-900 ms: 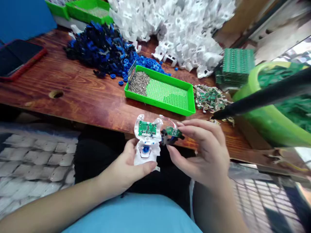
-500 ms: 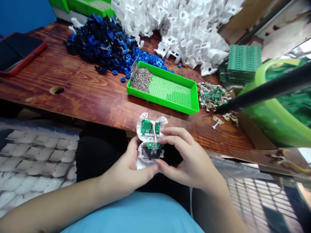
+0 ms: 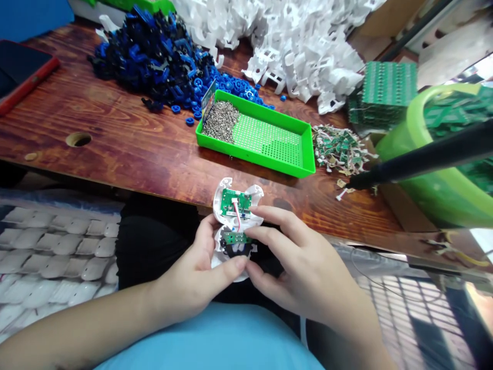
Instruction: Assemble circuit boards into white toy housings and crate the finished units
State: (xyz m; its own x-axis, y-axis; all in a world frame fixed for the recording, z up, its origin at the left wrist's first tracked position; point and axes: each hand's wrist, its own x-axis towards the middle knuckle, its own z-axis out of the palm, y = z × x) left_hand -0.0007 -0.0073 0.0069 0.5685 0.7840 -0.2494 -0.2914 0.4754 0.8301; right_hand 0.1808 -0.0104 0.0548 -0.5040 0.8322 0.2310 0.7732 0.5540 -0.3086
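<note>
My left hand (image 3: 200, 277) grips a white plastic shell (image 3: 235, 191) over my lap, just in front of the table edge. A green circuit board (image 3: 234, 201) sits in the shell's upper half. A second, smaller green board on a black part (image 3: 235, 241) lies in the lower half, joined to the upper board by a red and white wire. My right hand (image 3: 304, 272) has its fingertips closed on that small board, thumb under it, pressing it against the shell.
On the wooden table (image 3: 127, 149) stands a green perforated tray (image 3: 265, 141) with a heap of small screws. Behind it lie a pile of blue parts (image 3: 154, 56), a pile of white shells (image 3: 288, 41), stacked green boards (image 3: 385, 92), loose small boards (image 3: 339, 149) and a green tub (image 3: 431, 169). A black rod (image 3: 423, 159) crosses on the right. A phone (image 3: 19, 72) lies far left.
My right hand brought the small board with the black part from beside the shell down into the shell's lower half. The left hand kept its hold.
</note>
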